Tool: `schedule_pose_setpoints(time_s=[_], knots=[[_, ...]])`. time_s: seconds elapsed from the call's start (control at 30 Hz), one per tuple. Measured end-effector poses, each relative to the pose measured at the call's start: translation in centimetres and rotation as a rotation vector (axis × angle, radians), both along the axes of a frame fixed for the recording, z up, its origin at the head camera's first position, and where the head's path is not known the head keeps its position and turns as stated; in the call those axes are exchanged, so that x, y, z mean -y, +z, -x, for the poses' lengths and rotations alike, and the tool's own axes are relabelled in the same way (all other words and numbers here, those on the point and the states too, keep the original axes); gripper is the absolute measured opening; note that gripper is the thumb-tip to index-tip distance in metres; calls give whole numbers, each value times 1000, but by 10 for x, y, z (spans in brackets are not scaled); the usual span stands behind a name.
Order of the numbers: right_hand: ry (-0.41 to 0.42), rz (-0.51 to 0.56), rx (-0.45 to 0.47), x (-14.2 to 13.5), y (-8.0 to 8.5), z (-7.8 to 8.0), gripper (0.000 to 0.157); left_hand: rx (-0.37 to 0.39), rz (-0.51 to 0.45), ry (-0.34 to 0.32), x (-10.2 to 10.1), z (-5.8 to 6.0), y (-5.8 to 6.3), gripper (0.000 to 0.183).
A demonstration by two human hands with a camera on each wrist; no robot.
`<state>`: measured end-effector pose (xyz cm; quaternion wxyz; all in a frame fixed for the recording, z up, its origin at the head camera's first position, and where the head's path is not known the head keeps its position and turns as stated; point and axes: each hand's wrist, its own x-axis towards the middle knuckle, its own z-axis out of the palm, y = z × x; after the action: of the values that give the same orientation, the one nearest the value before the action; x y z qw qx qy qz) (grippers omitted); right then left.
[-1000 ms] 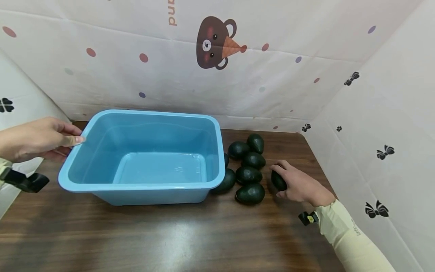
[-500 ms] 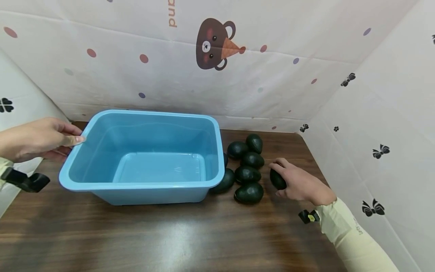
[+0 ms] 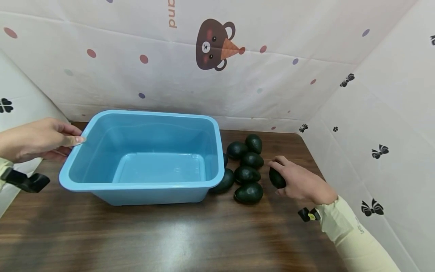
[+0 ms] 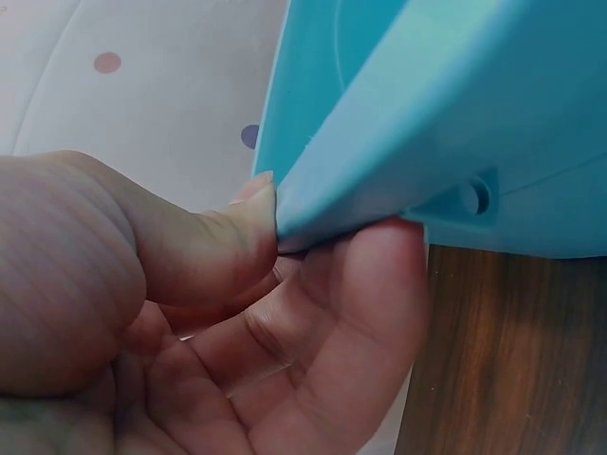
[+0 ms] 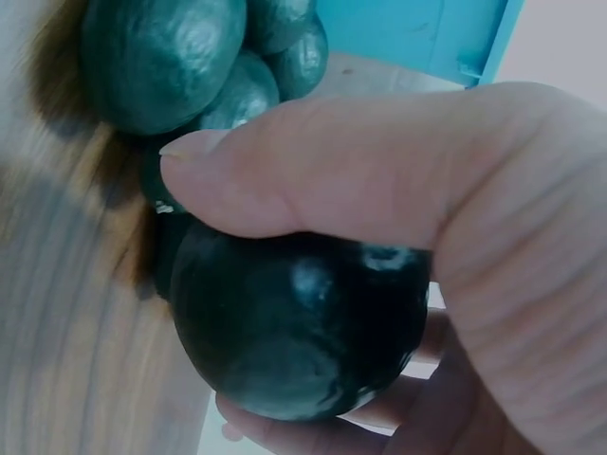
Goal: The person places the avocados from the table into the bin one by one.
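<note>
Dark-green avocado (image 3: 276, 179), gripped in the right hand (image 3: 299, 183), just right of the other avocados (image 3: 249, 193), on or barely above the table (image 3: 153, 234), unclear which. Best cupped snugly, without squeezing. Farther left, blue tub (image 3: 149, 196), pinched at the rim (image 3: 142, 186) by the left hand (image 3: 44, 138); best steadied lightly.

The person's bare left hand (image 3: 45, 138) reaches in from the left, its thumb (image 4: 223, 246) pressing down and the fingers (image 4: 379, 303) curled underneath in a pinch. Well apart from it, the bare right hand (image 3: 300, 183) is low, back upward, thumb and fingers bent round in a grip. I see the right forearm in a long pale-yellow fabric sleeve (image 3: 353, 234), slanting in from the lower right.
</note>
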<state>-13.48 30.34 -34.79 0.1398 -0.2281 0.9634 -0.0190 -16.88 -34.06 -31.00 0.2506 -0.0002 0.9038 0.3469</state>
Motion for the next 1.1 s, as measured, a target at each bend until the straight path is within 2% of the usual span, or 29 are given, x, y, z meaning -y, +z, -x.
schedule_pose_setpoints(time_s=[0.3, 0.73, 1.1], knots=[[15, 7, -22, 5, 8, -3, 80, -4, 3, 4, -1, -1, 0, 55], [-7, -1, -18, 14, 29, -6, 79, -17, 11, 6, 0, -1, 1, 57], [31, -1, -50, 17, 38, -4, 76, -1, 11, 2, -2, 0, 2, 55]])
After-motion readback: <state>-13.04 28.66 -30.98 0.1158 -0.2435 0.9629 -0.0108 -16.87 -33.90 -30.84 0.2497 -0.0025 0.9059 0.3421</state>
